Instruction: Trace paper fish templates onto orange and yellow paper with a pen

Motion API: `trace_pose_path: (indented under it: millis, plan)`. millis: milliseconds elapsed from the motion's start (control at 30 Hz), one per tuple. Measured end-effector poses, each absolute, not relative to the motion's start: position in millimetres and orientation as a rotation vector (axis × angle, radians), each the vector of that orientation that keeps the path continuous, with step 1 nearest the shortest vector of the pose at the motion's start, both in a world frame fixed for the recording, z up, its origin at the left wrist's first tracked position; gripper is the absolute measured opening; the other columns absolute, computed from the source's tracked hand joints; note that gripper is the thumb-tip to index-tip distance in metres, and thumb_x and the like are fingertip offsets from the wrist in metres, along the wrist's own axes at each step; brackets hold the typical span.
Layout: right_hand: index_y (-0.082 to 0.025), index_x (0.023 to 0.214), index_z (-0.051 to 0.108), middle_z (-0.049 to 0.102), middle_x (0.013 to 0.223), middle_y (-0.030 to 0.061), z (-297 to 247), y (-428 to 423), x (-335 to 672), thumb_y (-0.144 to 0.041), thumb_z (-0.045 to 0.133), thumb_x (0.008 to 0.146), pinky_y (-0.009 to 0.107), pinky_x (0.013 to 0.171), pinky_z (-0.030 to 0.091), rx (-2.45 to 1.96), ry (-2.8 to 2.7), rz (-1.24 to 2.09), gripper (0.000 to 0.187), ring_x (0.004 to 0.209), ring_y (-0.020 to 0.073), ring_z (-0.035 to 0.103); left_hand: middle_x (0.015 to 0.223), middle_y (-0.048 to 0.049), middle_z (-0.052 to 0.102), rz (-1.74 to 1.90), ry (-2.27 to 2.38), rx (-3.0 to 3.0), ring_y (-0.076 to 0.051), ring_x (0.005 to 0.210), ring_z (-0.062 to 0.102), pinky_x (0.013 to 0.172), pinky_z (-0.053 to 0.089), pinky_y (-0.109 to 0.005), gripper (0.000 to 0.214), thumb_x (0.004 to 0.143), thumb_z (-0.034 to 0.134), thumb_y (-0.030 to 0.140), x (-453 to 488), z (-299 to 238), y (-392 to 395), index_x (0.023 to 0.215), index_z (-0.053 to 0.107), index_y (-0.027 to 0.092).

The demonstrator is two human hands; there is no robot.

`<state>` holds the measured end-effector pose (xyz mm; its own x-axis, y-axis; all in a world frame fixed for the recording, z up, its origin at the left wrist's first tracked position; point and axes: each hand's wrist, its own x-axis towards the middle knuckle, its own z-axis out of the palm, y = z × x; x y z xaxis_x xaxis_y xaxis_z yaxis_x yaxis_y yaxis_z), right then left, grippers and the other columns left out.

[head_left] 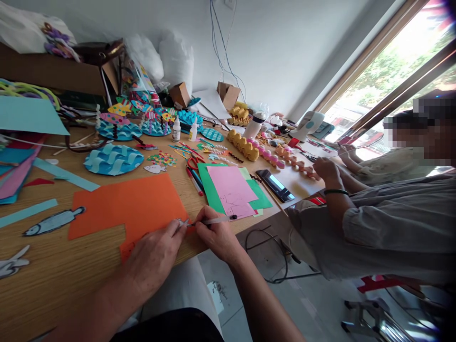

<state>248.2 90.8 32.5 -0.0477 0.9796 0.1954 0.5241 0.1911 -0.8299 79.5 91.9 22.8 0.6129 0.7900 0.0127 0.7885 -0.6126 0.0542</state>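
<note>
Pinching a small paper cut-out (183, 222) between thumb and fingers (176, 232), the left hand (153, 259) presses it flat on the near corner of an orange sheet (131, 204), apparently so it lies steady. The right hand (218, 237) is closed around a pen (219, 220), its tip touching the cut-out and its barrel pointing away to the right. Both wrists rest at the edge of the worktop (71, 280).

Just beyond the right fingers lie a pink sheet (231, 190) on a green sheet (210, 190), with a phone (275, 185) further right. Well left of the left fingers lies a grey paper fish (53, 222), and beyond it a blue woven disc (114, 159). A co-worker's hand (326, 171) works far to the right, apart from this pair. Nothing blocks the pen.
</note>
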Motion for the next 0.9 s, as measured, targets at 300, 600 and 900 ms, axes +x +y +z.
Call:
trace_pose_path:
  millis: [300,600,900]
  plan:
    - [-0.022,0.067,0.045,0.047,0.06,-0.0047,31,88,249,-0.013,0.043,0.07,0.022,0.054,0.032,-1.438,-1.687,0.708,0.009,0.058,0.0122,0.045,0.116,-0.0076,0.059,0.062,1.376,2.701,-0.02,0.085,0.066,0.071,0.05,-0.031,0.043,0.089,0.032,0.005,80,21,92,0.121,0.053,0.025]
    - [-0.022,0.066,0.044,0.044,0.058,-0.0052,32,88,247,-0.014,0.043,0.07,0.023,0.054,0.033,-1.428,-1.699,0.724,0.009,0.057,0.0125,0.045,0.115,-0.0085,0.059,0.048,1.362,2.739,-0.021,0.083,0.066,0.07,0.051,-0.032,0.045,0.087,0.029,0.002,81,24,91,0.118,0.055,0.023]
    - [-0.021,0.065,0.047,0.047,0.059,-0.0044,34,91,248,-0.014,0.045,0.068,0.022,0.053,0.032,-1.44,-1.648,0.798,0.008,0.057,0.012,0.044,0.116,-0.0093,0.06,0.002,1.361,2.712,-0.022,0.085,0.066,0.074,0.05,-0.033,0.045,0.089,0.028,0.003,80,30,91,0.12,0.054,0.021]
